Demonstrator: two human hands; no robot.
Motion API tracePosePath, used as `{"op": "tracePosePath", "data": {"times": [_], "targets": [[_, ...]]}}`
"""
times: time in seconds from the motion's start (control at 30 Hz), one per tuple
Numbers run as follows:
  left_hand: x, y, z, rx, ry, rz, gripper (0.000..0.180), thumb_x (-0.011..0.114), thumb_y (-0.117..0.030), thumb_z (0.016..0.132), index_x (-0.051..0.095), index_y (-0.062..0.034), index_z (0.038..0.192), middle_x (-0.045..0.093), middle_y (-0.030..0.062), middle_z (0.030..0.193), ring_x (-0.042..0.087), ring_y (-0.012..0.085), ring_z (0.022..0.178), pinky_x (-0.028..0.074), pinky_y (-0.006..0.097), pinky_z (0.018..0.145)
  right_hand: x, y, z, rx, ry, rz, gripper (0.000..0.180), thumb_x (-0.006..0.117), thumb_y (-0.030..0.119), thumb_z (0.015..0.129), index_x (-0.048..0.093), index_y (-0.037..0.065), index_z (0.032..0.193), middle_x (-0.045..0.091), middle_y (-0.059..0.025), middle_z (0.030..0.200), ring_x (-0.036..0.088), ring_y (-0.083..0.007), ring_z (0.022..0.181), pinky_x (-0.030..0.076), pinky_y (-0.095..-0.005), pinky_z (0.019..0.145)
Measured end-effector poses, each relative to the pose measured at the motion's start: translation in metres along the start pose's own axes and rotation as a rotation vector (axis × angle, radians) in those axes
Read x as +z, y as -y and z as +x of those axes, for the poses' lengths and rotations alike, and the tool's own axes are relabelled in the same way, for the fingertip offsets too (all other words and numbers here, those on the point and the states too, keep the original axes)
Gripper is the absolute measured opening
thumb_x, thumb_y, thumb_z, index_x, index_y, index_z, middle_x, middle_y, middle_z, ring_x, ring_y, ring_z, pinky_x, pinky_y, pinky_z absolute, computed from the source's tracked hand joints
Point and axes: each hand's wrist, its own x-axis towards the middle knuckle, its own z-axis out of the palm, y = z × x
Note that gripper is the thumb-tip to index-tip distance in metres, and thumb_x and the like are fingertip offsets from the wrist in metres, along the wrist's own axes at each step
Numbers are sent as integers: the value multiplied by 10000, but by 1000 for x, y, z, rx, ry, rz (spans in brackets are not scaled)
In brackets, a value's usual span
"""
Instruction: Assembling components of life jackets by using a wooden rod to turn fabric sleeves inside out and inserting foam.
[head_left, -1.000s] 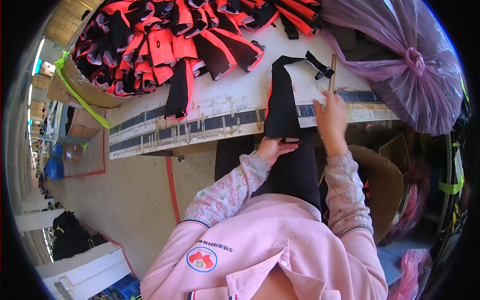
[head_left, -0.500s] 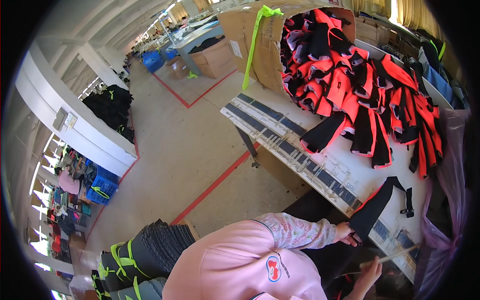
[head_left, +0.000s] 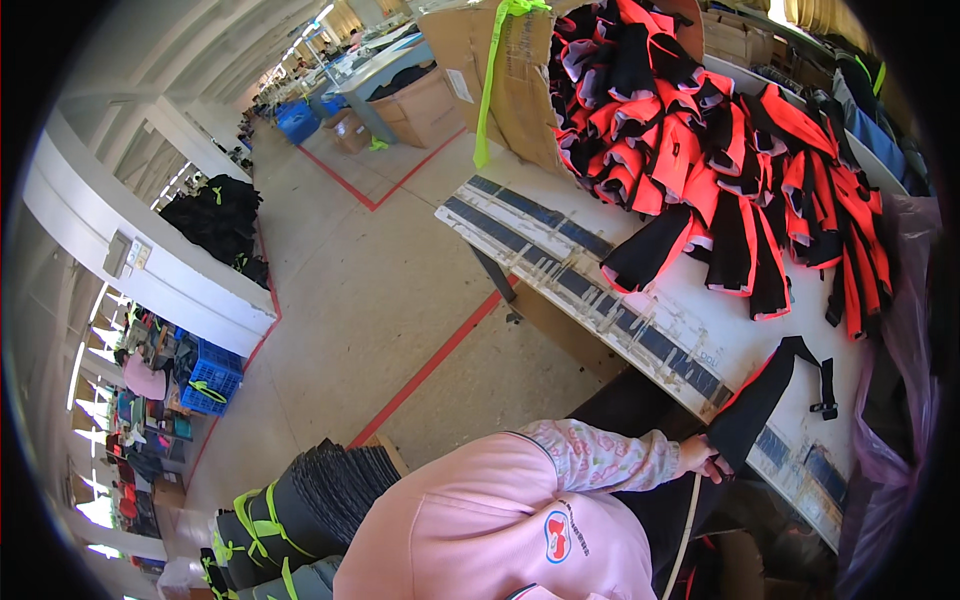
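My left hand, at the table's near edge, is closed on the lower end of a black fabric piece with coral edging. The piece narrows upward across the tabletop into a black strap with a buckle. From just under my left fingers a thin pale stick runs down to the lower edge of the picture. Whether its tip is inside the fabric or beside it, I cannot tell. My right hand is out of view.
A tipped cardboard box spills coral and black fabric pieces over the white table. Purple plastic sheeting hangs at the right. Stacked black sheets tied with lime strips stand at lower left.
My right hand, which held the pale stick near the table edge, has gone out of view. The stick now reaches up to my left fingers, which still grip the fabric.
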Motion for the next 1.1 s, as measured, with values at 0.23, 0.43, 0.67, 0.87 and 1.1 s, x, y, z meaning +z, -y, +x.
{"op": "tracePosePath", "data": {"times": [0.23, 0.43, 0.67, 0.87, 1.1], "targets": [[-8, 16, 7, 45, -4, -33, 275, 417, -230, 939, 587, -28, 1018, 656, 145, 906, 639, 243, 713, 527, 339, 656, -2, 43, 4, 25, 9, 93, 213, 557, 196, 906, 604, -9, 882, 577, -59, 689, 505, -92, 632, 456, -246, 578], [6, 13, 2, 28, -31, -35, 262, 423, -198, 929, 593, -10, 996, 661, 163, 889, 649, 264, 706, 535, 346, 648, -24, 20, 26, -695, -25, -36, 179, 579, 190, 892, 602, 14, 866, 567, -70, 681, 498, -108, 625, 445, -239, 566], [-11, 3, -3, 9, -52, 5, 249, 412, -119, 914, 594, 49, 943, 657, 186, 911, 659, 286, 818, 548, 382, 734, 3, 157, 41, 138, 44, 296, 186, 483, 119, 898, 516, 24, 741, 481, -18, 473, 468, -83, 409, 353, -235, 389], [-18, 17, 7, 47, -26, 192, 297, 368, -215, 966, 575, -8, 1014, 651, 147, 879, 645, 233, 685, 546, 328, 573, 11, 167, 82, 86, -19, 128, 220, 501, 157, 910, 518, 1, 755, 506, -69, 498, 521, -100, 444, 375, -265, 405], [7, -2, -7, -24, -70, 406, 353, 360, -309, 972, 603, -53, 947, 643, 94, 822, 564, 143, 551, 515, 283, 555, 24, 182, 145, 91, 85, 376, 310, 477, 255, 938, 512, 26, 731, 451, -16, 483, 442, -86, 396, 305, -245, 369]]}}
